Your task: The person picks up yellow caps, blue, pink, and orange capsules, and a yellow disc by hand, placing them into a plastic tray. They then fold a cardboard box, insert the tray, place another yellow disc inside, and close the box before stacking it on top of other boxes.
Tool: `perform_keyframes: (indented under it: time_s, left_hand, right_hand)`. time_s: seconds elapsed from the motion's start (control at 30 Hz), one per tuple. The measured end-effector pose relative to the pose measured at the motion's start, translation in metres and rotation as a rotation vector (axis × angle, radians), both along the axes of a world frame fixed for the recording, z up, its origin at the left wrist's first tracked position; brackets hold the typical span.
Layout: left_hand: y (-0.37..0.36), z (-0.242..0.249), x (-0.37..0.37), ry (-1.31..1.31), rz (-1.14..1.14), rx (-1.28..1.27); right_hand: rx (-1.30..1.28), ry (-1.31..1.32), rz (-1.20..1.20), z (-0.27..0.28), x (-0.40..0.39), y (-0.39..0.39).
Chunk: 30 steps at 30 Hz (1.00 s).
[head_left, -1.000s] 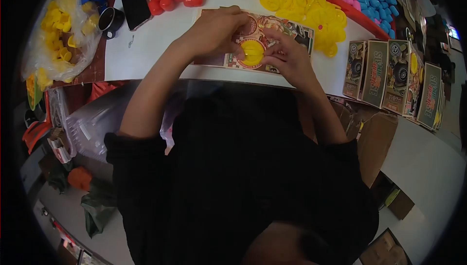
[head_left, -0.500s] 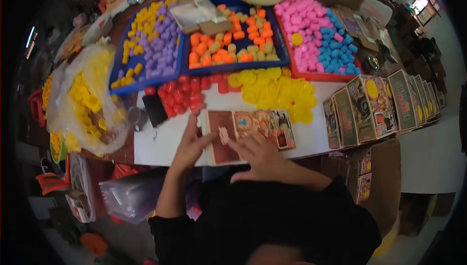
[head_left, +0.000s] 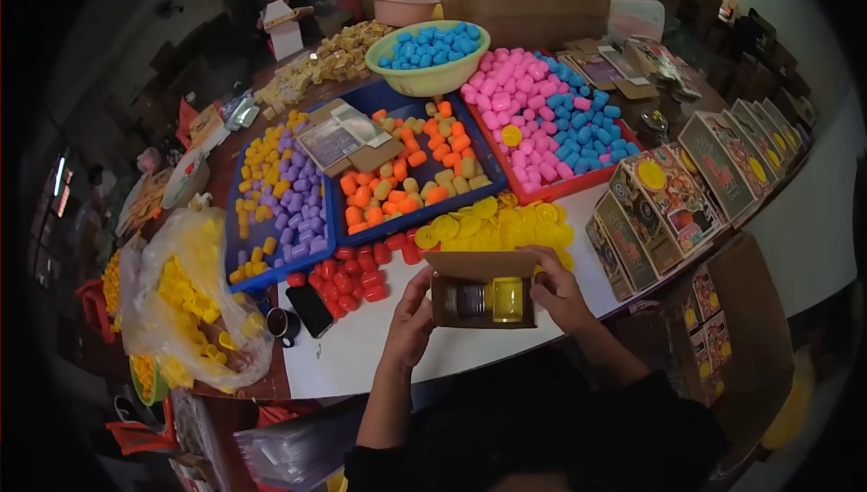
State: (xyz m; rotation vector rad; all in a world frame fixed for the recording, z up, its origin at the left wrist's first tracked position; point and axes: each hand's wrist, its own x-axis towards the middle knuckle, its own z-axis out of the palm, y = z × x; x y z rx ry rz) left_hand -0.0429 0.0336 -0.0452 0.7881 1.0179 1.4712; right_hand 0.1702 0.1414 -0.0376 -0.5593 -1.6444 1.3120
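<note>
Between my two hands I hold a small cardboard box with its lid flap raised and its inside facing me. Inside it sit a yellow plastic piece on the right and a dark, clear-looking piece on the left. My left hand grips the box's left side, and my right hand grips its right side. Just behind the box lie yellow discs, with red plastic pieces to the left of them.
Blue trays hold purple, yellow, orange and tan pieces; a red tray holds pink and blue ones. Printed boxes stand in a row at right. A phone, a cup and a plastic bag are at left.
The box lay flat with its printed side up under my hands; now it is lifted, turned and open towards me. The camera view has shifted, showing more of the room behind.
</note>
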Motion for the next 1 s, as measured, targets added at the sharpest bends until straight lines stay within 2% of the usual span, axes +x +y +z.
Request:
perform_keyframes:
  time_s: [0.07,0.13,0.17,0.23,0.27,0.3,0.33,0.37,0.4,0.43,0.53,0.63,0.77,0.83,0.9,0.97,1.0]
  left_hand:
    - [0.011,0.010,0.008,0.020,-0.029,-0.068]
    - [0.022,0.013,0.018,0.347,0.018,-0.132]
    - [0.027,0.015,0.023,0.516,0.195,-0.144]
    - [0.040,0.023,0.009,1.079,0.122,0.426]
    - [0.043,0.028,-0.005,1.438,0.011,0.563]
    - [0.042,0.042,-0.009,1.414,-0.199,0.504]
    - [0.040,0.059,-0.011,1.386,-0.396,0.434]
    - [0.042,0.071,-0.012,1.476,-0.485,0.415]
    - [0.045,0.073,-0.010,1.480,-0.494,0.430]
    - [0.048,0.073,-0.008,1.496,-0.485,0.403]
    - [0.054,0.069,0.003,1.569,-0.435,0.427]
    - [0.050,0.063,0.003,1.664,-0.375,0.473]
    - [0.048,0.047,0.007,1.791,-0.299,0.474]
    - [0.045,0.047,0.014,1.777,-0.287,0.483]
    - [0.040,0.047,0.019,1.770,-0.281,0.497]
    - [0.031,0.044,0.023,1.687,-0.003,0.781]
    - [0.027,0.026,0.019,1.693,0.003,0.796]
  right_hand:
    - [-0.072,-0.006,-0.075,-0.017,0.001,-0.013]
    - [-0.083,-0.050,-0.151,-0.008,-0.005,-0.005]
    - [-0.045,-0.123,-0.205,-0.005,-0.003,0.002]
    - [0.549,-0.267,-0.067,0.004,0.008,0.025]
    - [0.649,-0.428,0.065,0.010,0.014,0.034]
    - [0.650,-0.426,0.027,0.022,0.021,0.035]
    - [0.738,-0.608,0.133,0.040,0.027,0.034]
    - [0.818,-0.793,0.251,0.054,0.032,0.032]
    - [0.717,-0.876,0.407,0.064,0.027,0.031]
    - [0.714,-0.881,0.390,0.064,0.019,0.029]
    - [0.790,-1.138,0.324,0.059,0.002,0.015]
    - [0.779,-1.040,0.325,0.048,0.006,0.014]
    - [0.836,-1.041,0.270,0.027,0.004,0.012]
    - [0.945,-1.100,0.136,0.026,0.007,0.005]
    - [0.959,-1.088,0.106,0.020,0.006,0.004]
    - [0.972,-1.079,0.068,0.014,0.005,0.005]
    - [0.951,-1.043,0.086,0.014,0.005,0.010]
